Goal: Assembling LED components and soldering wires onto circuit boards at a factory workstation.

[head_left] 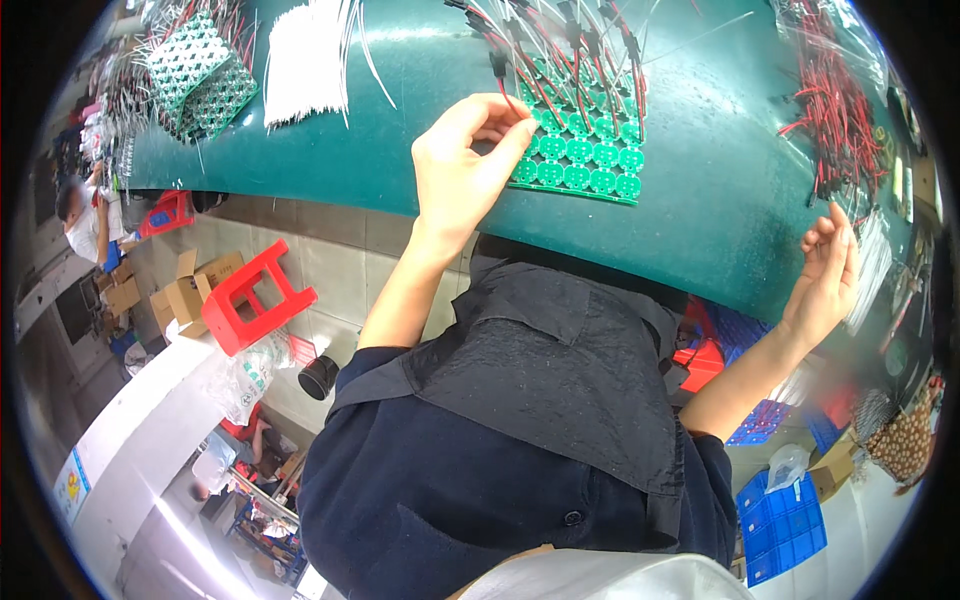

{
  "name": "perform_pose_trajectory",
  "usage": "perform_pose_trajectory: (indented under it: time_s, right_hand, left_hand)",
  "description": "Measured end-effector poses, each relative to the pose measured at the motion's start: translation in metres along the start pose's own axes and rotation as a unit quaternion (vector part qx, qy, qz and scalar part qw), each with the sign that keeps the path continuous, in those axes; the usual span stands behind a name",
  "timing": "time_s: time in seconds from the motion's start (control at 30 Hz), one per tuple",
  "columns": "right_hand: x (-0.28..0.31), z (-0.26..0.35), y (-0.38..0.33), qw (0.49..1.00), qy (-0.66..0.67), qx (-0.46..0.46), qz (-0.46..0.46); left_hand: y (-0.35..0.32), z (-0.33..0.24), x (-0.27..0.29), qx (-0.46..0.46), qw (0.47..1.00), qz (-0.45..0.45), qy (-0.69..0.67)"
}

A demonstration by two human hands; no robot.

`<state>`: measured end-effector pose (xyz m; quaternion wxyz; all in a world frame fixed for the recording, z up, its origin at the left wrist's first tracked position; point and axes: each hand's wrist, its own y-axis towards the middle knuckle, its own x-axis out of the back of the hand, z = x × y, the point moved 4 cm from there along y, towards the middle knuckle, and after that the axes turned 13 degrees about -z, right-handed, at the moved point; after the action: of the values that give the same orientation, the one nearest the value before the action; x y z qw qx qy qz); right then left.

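Observation:
My left hand (465,165) sits at the near edge of the dark green table (420,150), fingers pinched on a thin red wire (520,95) at the left side of a green panel of round circuit boards (585,150). Several red and black wires with black connectors (570,50) stick up from that panel. My right hand (828,265) hovers at the table's right edge, fingers loosely curled, holding nothing I can see, close to a heap of red and black wires (835,110).
A stack of green circuit panels (200,75) and a bundle of white wires (300,60) lie at the table's far left. Below it stand a red stool (255,300), cardboard boxes (185,295) and blue crates (780,520). Another person (80,215) works far left.

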<state>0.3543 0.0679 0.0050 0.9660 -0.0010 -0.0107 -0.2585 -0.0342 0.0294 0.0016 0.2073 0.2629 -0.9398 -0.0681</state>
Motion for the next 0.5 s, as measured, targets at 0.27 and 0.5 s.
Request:
perform_pose_trajectory:
  time_s: [0.27, 0.5]
  right_hand:
    - [0.0029, -0.0004, 0.0005, 1.0, 0.009, 0.003, -0.004]
    - [0.0047, -0.004, -0.0017, 1.0, 0.023, -0.011, -0.007]
  left_hand:
    - [0.0002, 0.0015, -0.0015, 0.018, 1.0, -0.015, -0.006]
    - [-0.0028, 0.0036, 0.0, 0.018, 0.999, -0.02, -0.033]
